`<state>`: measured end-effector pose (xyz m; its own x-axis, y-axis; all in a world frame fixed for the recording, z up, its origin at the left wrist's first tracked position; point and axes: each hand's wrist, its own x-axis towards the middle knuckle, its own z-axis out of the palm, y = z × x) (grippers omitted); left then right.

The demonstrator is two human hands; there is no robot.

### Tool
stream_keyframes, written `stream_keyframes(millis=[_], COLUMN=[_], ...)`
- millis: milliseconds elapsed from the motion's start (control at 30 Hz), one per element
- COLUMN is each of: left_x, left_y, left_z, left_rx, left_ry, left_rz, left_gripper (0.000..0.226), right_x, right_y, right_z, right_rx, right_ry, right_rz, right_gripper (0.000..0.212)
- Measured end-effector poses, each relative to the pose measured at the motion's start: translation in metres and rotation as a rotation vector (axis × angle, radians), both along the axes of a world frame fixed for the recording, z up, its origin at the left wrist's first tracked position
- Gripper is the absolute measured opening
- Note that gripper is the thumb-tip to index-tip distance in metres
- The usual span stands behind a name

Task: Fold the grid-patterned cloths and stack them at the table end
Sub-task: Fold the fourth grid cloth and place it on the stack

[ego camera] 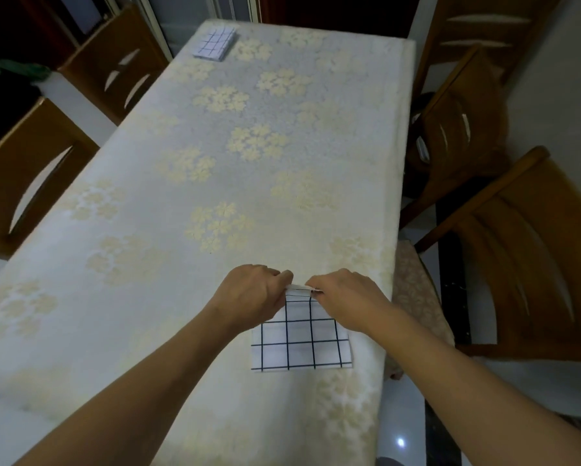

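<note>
Floral tablecloth (181, 183), wooden chairs (531, 264) both sides. Left hand (248, 294) and right hand (341, 297) each pinch the far edge of the grid cloth (300, 344) (lying flat beneath them). Folded stack (215, 43) well beyond both hands, at the far end.

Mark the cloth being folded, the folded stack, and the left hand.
cloth being folded (302, 344): head view, middle of its near half
folded stack (215, 43): head view, centre of top cloth
left hand (250, 294): head view, back of the hand
</note>
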<state>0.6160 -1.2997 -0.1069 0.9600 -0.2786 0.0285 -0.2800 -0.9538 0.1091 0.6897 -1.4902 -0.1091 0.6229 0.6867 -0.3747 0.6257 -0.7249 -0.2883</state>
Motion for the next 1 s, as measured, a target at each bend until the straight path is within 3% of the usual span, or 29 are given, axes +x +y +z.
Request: stream_keyframes(millis=[200,367,500,667,833,933,1000], left_x=[-0.051,-0.088,-0.112,-0.135,-0.140,-0.127,-0.111], left_y=[-0.012,-0.028,-0.039,-0.052,-0.059,-0.057,-0.054], left_z=[-0.013,-0.033,-0.056,-0.079,-0.091,-0.093,-0.093], left_rx=[-0.029,-0.090,-0.098,-0.140,-0.153,-0.169,-0.166], left_ry=[-0.036,-0.051,0.025,0.050,0.022,-0.070,-0.099], left_rz=[0.047,0.057,0.054,0.067,0.073,0.133,0.219], left_gripper=[0.010,0.050,0.064,0.057,0.047,0.032,0.034], right_x=[-0.046,-0.082,-0.106,-0.130,-0.140,-0.131,-0.120], right_y=[-0.023,-0.040,-0.049,-0.058,-0.066,-0.064,-0.056], right_z=[-0.009,-0.035,-0.064,-0.091,-0.104,-0.101,-0.097], right_rx=[0.089,0.152,0.206,0.261,0.214,0.298,0.370], right_ry=[0.005,-0.055,-0.108,-0.127,-0.166,-0.214,-0.265], right_rz=[-0.035,-0.040,-0.050,-0.096,-0.086,-0.117,-0.178], right_gripper=[0.035,0.042,0.051,0.041,0.052,0.043,0.039])
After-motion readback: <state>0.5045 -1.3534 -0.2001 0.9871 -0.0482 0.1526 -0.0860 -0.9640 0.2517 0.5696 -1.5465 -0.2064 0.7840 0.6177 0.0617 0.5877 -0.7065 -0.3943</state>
